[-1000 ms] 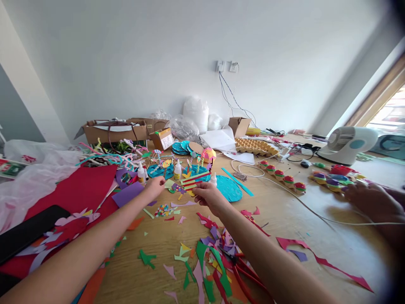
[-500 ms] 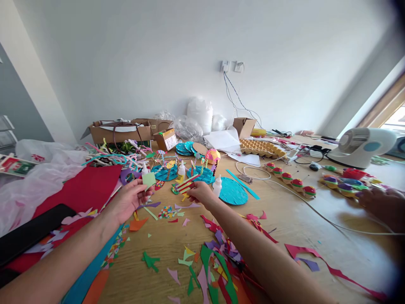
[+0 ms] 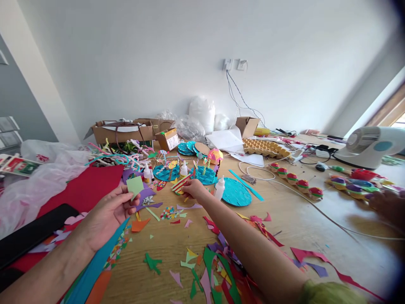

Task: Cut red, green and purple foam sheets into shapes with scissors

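Observation:
Pinched in my left hand [image 3: 117, 202] is a small light green paper square [image 3: 135, 186], held up over the table's left side. My right hand [image 3: 195, 190] has its fingers closed on a red and yellow striped paper piece [image 3: 181, 184], low over the table. White glue bottles stand close by, one glue bottle [image 3: 219, 188] just right of my right hand. Beyond are blue discs carrying small paper figures, and a plain blue disc [image 3: 237, 192] lies to the right. Colored confetti dots [image 3: 168, 213] lie in front of my right hand.
Paper scraps [image 3: 218, 270] cover the near table. Red paper sheets [image 3: 79, 190] and a black object [image 3: 41, 232] lie left. A white cable [image 3: 303, 202] crosses the right side near egg-carton caterpillars [image 3: 296, 182], a fan [image 3: 370, 145] and another person's hand [image 3: 387, 204]. Boxes [image 3: 123, 131] stand behind.
My left hand has picked up the light green square and moved left and nearer with it. My right hand keeps the striped piece, now slightly left and lower. The view has turned a little left.

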The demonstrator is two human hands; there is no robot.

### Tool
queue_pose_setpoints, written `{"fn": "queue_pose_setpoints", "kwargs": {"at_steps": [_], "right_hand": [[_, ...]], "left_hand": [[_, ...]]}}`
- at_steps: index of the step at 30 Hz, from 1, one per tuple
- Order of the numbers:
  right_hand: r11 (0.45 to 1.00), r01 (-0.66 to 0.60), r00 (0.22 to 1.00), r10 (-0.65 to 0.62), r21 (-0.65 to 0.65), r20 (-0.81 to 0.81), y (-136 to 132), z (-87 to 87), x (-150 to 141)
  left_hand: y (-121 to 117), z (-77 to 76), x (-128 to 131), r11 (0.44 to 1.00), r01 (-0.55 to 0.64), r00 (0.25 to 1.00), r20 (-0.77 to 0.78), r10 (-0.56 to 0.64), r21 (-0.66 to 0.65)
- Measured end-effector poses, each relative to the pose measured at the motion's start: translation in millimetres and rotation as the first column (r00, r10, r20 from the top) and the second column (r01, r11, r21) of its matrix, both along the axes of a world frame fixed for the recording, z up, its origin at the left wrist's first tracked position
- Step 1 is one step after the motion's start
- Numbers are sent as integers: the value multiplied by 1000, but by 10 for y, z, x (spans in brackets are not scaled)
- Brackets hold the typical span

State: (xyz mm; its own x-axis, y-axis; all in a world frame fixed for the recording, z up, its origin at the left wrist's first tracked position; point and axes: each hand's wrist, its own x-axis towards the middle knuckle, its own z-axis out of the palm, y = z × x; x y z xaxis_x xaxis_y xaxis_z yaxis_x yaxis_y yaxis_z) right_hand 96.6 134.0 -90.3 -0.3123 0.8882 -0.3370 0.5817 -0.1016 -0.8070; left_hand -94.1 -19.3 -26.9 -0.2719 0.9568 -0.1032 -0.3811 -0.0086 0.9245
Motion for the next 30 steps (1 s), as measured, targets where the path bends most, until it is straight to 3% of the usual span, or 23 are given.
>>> {"fn": "queue_pose_setpoints", "kwargs": {"at_steps": [8, 15, 20, 24, 27, 30], "right_hand": [[974, -37, 978, -10, 223, 207, -8, 50, 5], [861, -122, 924, -82, 493, 372, -277, 262, 233], [807, -342, 885, 104, 481, 454, -565, 339, 207], [755, -515, 812, 278, 406, 513, -727, 374, -6], [724, -592, 751, 337, 354, 567, -732, 372, -225], [707, -629, 706, 345, 323, 618, -662, 325, -436]], "left_hand": [[-53, -43, -31, 1000, -7, 1000, -18, 7, -16], [-108, -59, -78, 1000, 29, 996, -83, -30, -7], [-160, -86, -52, 992, 128, 976, -179, -126, 0], [-320, -147, 107, 973, 214, 928, -292, -231, -88], [-534, -280, 313, 897, 384, 823, -359, -440, -217], [-736, -450, 494, 753, 571, 672, -340, -658, -329]]}}
